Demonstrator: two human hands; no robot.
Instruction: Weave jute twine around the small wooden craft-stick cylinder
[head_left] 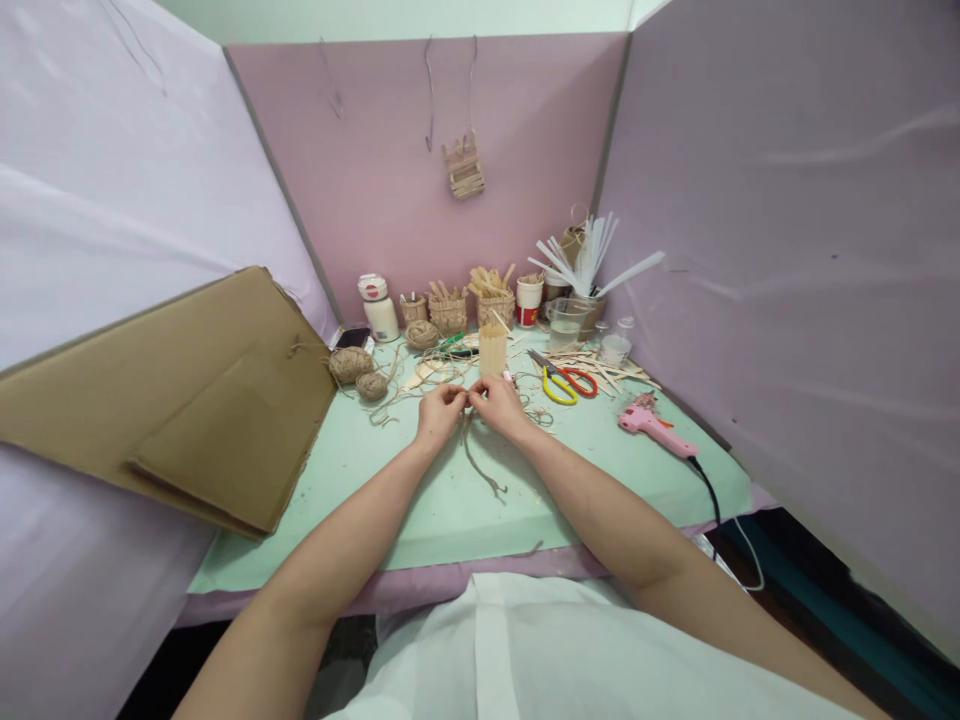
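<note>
Brown twine (481, 468) hangs from the person's fingertips and trails loosely over the pale green cloth (360, 500) at the middle of the table. From where I stand, the left hand (441, 412) and the right hand (498, 404) meet there, thumbs and fingers pinched together on the twine, tip almost against tip. Just what they clasp at that spot is hard to make out, as the fingers cover it; a knot or a plain strand, I cannot tell.

Right behind the right hand stands a holder of upright wooden sticks (493, 348), its foot hidden by the knuckles. Loose cord tangles to either side, too fine to follow. Farther left, two balls of twine, a larger one (350, 364) and a smaller one (371, 386), lie near the big cardboard (225, 440), whose far end is cut off at the edge of my view. A dark flat thing (354, 338) is partly covered behind them.

Scissors (559, 378) with one yellow and one red handle lie open to the right, near scattered strips (611, 370). Beyond them, white strips (592, 255) fan out of a pot mostly hidden behind a clear cup (568, 325). The pink glue gun (654, 427) rests near the table's right edge; its nozzle is hard to pick out, and its black cord (707, 490) drops over the side.
</note>
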